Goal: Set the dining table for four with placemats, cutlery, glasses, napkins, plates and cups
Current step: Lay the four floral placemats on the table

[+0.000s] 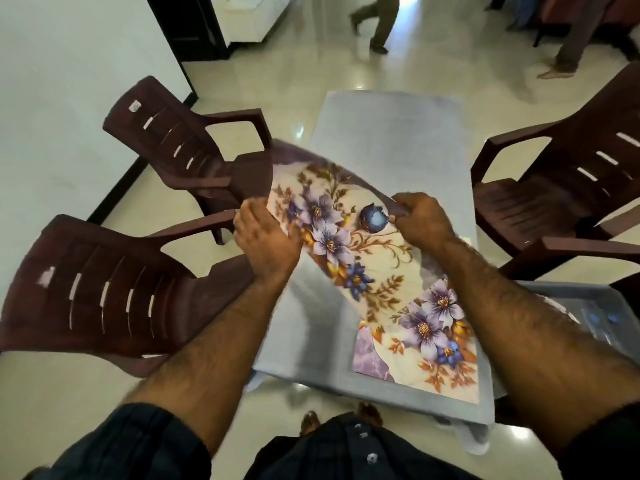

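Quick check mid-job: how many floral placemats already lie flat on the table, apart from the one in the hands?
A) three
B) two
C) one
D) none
C: one flat placemat lies at the near right of the table, while both hands, left and right, grip the lifted placemat.

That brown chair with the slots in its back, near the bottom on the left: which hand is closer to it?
Left. The left hand grips the flowery placemat right beside that chair's armrest. The right hand pinches the placemat's other edge, farther across the table.
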The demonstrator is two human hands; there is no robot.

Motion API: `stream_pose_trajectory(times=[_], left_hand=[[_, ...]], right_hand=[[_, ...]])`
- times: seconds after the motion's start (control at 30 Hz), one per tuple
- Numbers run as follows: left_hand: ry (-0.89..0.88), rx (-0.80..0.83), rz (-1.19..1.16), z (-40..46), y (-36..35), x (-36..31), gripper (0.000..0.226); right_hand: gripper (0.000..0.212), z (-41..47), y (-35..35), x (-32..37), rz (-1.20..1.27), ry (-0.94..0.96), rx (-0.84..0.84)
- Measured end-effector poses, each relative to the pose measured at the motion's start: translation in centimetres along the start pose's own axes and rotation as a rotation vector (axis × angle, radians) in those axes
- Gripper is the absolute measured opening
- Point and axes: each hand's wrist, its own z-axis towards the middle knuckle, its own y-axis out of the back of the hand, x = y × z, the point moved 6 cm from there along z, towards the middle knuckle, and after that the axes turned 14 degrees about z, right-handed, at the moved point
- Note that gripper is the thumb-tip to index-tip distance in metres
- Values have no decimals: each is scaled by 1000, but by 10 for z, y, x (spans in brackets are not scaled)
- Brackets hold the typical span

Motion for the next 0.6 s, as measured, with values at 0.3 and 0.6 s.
stream_pose_trajectory(times=[0.3, 0.6], left_hand=[[458, 797, -934, -50, -78, 53, 73], [346, 802, -1178, -30, -67, 91, 81]], right_hand=[[14, -22, -62, -74, 628, -369, 119], [19, -32, -87, -73, 700, -457, 102]])
